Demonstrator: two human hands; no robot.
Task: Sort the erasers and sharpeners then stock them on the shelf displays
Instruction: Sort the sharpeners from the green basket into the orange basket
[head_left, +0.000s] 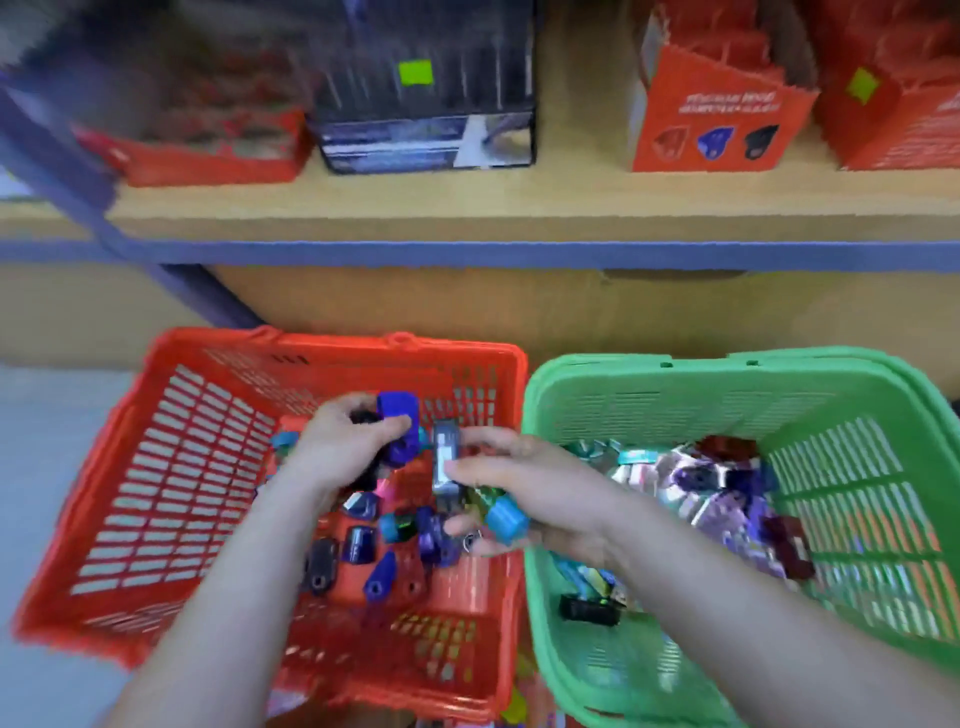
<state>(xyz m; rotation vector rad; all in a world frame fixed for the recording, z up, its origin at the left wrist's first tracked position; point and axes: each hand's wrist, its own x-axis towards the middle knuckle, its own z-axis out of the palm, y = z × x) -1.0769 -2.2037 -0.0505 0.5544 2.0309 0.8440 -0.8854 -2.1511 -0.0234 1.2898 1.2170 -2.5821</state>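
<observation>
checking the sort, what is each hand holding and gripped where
The left hand grips a blue sharpener round its middle. The right hand pinches a grey piece near its middle, with a light blue piece in the palm.

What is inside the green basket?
The green basket holds a heap of shiny purple and teal packets, a dark red piece and a black piece near its front. The right forearm crosses over it and hides part of the heap.

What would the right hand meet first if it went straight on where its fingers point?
Probably the blue sharpener in the left hand, just beyond the grey item that the right hand holds; depth is unclear.
</observation>
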